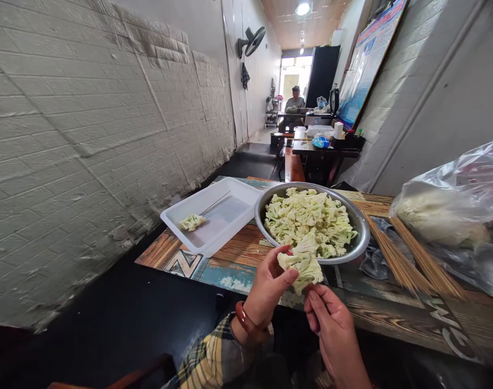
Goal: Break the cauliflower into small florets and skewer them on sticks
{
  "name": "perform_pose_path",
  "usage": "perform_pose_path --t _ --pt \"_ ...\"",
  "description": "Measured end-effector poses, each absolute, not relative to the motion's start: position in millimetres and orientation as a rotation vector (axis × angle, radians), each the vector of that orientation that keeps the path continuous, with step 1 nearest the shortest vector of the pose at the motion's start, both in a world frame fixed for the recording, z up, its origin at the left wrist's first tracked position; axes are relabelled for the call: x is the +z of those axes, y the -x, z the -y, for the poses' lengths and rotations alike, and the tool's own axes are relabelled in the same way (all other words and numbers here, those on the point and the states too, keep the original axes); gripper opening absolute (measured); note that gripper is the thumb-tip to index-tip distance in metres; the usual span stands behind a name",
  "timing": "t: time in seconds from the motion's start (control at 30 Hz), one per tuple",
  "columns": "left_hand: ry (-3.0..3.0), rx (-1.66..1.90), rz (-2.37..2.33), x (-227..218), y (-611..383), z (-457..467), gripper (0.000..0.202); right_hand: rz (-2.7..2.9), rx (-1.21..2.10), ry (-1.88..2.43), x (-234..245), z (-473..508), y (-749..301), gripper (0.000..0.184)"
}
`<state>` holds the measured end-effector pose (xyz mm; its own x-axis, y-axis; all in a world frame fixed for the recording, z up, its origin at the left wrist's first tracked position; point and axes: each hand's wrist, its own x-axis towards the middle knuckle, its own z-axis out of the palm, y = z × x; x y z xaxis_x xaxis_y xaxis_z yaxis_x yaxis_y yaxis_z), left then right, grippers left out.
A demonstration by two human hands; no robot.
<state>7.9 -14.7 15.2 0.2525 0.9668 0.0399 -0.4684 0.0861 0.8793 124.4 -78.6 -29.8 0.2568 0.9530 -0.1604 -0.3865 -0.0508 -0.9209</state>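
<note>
Held floret: the cauliflower floret lies between my two hands, in front of the bowl's near rim.
Left fingers: my left hand pinches the floret at its left side, thumb on the near face, other fingers behind.
Right fingers: my right hand has thumb and forefinger pressed together at the floret's near, lower end; what they pinch I cannot tell.
Bowl: metal bowl, just beyond my hands, heaped with cut cauliflower.
Tray: white tray, left of the bowl; in it one skewered floret, its stick pointing far right.
Skewers: two bundles, left bundle and right bundle, right of the bowl, partly over a dark cloth.
Bag: clear plastic bag, far right, pale contents indistinct, cut off by the picture's edge.
Obstruction: my left hand and the floret cover part of the near rim.
Background: a person sits at a far table, too small for detail.
Hidden: my left fingertips behind the floret.
</note>
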Motion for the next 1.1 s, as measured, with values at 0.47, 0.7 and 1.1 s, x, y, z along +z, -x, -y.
perform_pose_path --t 0.47,0.7,1.1 --pt "-1.145 1.284 -0.983 28.3 -8.9 6.0 0.032 0.779 1.219 1.209 -34.0 86.6 -113.0 0.035" --pt "-1.374 1.238 -1.099 36.5 -3.3 5.4 0.022 0.876 1.101 1.326 -38.1 87.1 -118.8 0.037" --pt "-1.575 1.176 -1.03 39.5 -1.5 7.9 0.03 1.079 0.853 1.456 -45.9 94.5 -146.4 0.037"
